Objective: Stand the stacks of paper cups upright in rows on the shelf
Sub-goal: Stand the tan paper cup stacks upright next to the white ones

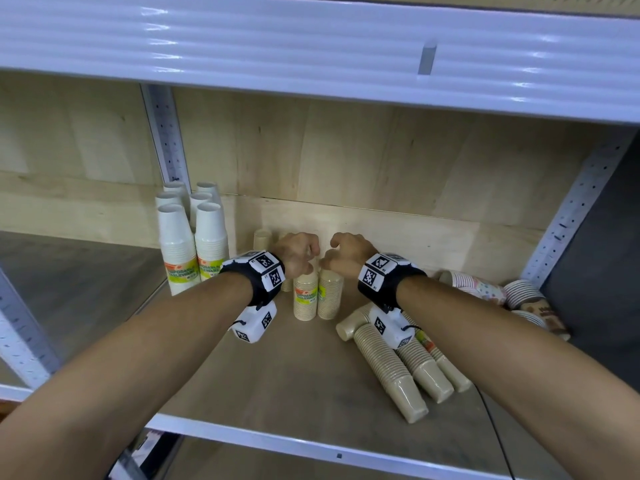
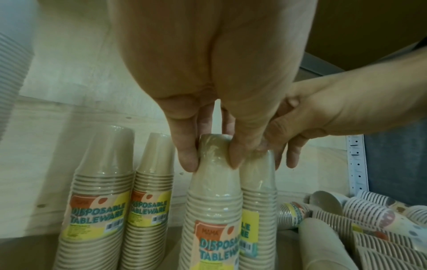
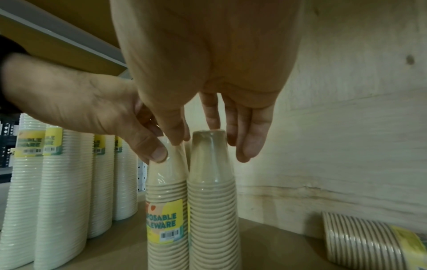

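Upright stacks [image 1: 189, 244] left of toppled stacks [image 1: 398, 362]

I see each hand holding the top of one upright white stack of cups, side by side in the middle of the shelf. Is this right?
Not quite: the two stacks are beige, as the head view shows; the white stacks stand untouched at the left. The left hand and right hand each hold one top.

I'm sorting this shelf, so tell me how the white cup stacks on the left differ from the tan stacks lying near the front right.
The white cup stacks stand upright in rows by the left post; the tan stacks lie on their sides, angled toward the shelf's front edge. The white cup stacks are white, the tan stacks beige. The white cup stacks look taller and wider. Both are nested cups in clear wrap.
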Demonstrator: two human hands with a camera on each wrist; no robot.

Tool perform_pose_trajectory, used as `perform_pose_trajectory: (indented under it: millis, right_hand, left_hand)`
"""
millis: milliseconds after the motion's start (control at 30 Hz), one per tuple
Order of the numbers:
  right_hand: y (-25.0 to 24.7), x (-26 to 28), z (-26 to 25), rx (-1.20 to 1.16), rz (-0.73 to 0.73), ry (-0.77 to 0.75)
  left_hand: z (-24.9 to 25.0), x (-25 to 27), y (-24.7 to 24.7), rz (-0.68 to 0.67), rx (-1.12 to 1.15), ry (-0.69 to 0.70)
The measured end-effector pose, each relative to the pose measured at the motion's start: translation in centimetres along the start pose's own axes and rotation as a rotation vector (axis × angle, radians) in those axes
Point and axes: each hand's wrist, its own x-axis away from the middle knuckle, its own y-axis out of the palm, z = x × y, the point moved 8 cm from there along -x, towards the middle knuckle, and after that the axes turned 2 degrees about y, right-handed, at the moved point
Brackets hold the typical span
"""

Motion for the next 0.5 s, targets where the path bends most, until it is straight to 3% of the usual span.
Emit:
perform_pose_trajectory:
  millis: [300, 500]
  right_hand:
    - [0.03, 0.05, -0.59, 0.046, -0.051, -0.039]
    - [0.01, 0.13, -0.21, 0.044, -0.022, 0.035]
  left_hand:
    - [0.10, -0.03, 0.04, 0.007, -0.009, 0.007]
    - [0.00, -0.05, 0.20, 0.000, 0.007, 0.002]
